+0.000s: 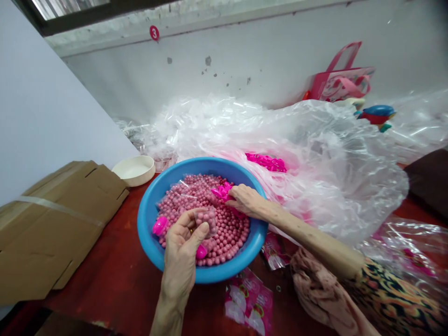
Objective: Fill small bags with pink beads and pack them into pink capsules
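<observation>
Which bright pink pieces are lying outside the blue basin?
The heap on the clear plastic sheeting behind the basin; the other pink pieces lie inside, among the beads.

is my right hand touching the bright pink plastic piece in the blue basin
Touching: the head view shows the right hand with its fingertips on the bright pink plastic piece, inside the blue basin.

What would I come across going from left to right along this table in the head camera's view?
Flattened cardboard box → blue plastic basin of pink beads → crumpled pink cloth → dark brown fabric
</observation>
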Action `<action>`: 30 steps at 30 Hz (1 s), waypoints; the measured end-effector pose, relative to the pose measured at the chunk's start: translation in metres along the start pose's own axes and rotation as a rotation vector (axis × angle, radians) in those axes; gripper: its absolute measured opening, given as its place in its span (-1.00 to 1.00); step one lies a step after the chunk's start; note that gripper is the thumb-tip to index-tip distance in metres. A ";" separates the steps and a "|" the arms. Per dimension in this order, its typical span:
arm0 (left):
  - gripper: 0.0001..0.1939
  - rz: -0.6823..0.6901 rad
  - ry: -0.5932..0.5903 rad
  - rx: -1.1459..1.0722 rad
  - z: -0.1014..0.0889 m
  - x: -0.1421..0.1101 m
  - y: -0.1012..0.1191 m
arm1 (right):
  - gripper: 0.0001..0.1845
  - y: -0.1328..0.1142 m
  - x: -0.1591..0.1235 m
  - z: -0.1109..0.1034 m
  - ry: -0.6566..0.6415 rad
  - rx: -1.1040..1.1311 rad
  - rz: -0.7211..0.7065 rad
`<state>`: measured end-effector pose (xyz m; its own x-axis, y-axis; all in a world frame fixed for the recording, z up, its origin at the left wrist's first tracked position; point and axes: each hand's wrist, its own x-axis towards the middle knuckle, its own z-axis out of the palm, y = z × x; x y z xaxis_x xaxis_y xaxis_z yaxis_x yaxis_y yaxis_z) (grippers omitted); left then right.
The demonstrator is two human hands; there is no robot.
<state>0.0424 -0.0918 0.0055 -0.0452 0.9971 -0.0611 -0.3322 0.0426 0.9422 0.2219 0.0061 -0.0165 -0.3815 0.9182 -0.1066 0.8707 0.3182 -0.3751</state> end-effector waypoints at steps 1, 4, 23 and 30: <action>-0.79 -0.004 0.001 0.006 0.000 0.000 0.000 | -0.75 0.000 0.000 -0.003 -0.011 0.049 -0.014; -0.78 -0.007 0.012 0.015 0.001 0.002 -0.001 | -0.70 -0.002 -0.004 -0.011 -0.052 0.238 -0.078; -0.83 -0.043 -0.124 0.058 0.001 0.000 -0.003 | -0.58 -0.033 -0.049 -0.018 -0.074 1.072 -0.134; -0.79 -0.063 -0.128 0.148 0.000 -0.001 -0.005 | -0.52 -0.040 -0.049 -0.018 -0.080 1.209 -0.075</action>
<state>0.0435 -0.0931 0.0011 0.0944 0.9916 -0.0880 -0.1885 0.1046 0.9765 0.2111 -0.0469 0.0207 -0.4738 0.8762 -0.0886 0.0102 -0.0952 -0.9954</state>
